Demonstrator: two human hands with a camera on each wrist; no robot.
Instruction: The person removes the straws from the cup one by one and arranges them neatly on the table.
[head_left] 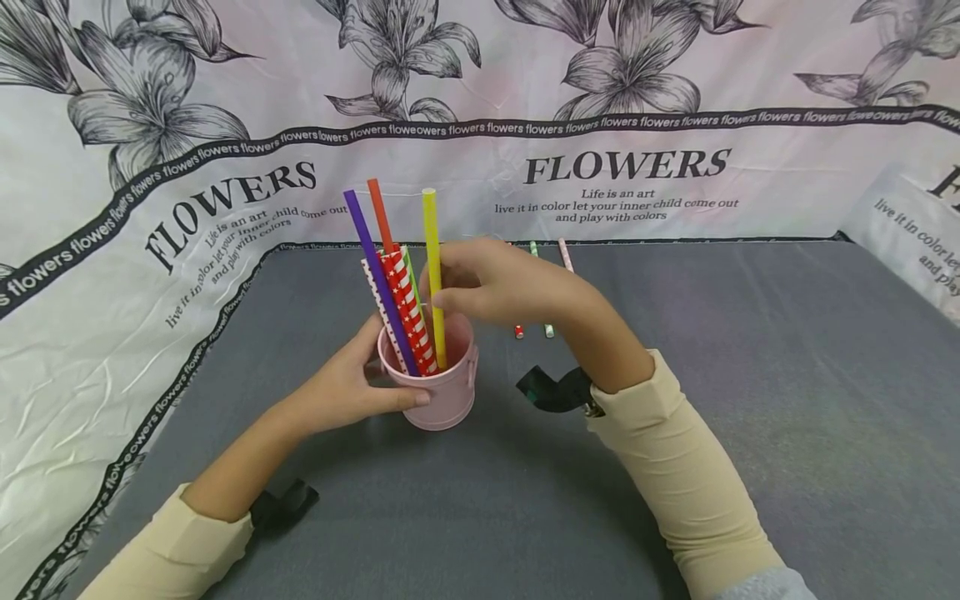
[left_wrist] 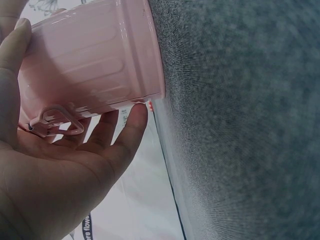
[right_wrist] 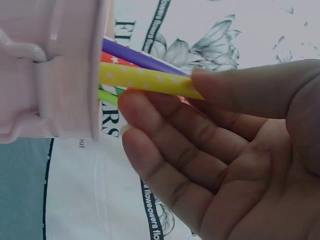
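A small pink bucket (head_left: 444, 404) stands on the grey table, its wire-like handle loop visible in the left wrist view. My left hand (head_left: 351, 379) grips its side, with the thumb at the front and the fingers around the far side. Between thumb and fingers, my right hand (head_left: 498, 283) pinches a yellow paper straw (head_left: 431, 237) with pale dots, whose lower end is inside the bucket. Leaning left in the bucket are a purple straw (head_left: 366, 237), an orange straw (head_left: 378, 208), and red-and-white patterned straws (head_left: 408, 312). A green straw (right_wrist: 107, 96) is partly hidden behind the yellow one.
Behind my right hand, more straws lie on the table (head_left: 750, 400), including a white-and-green one (head_left: 549, 331), a red one (head_left: 519, 332) and a pinkish one (head_left: 565, 253). A white flower-printed cloth (head_left: 465, 183) borders the back and left. Dark straps (head_left: 555, 390) hang at both wrists.
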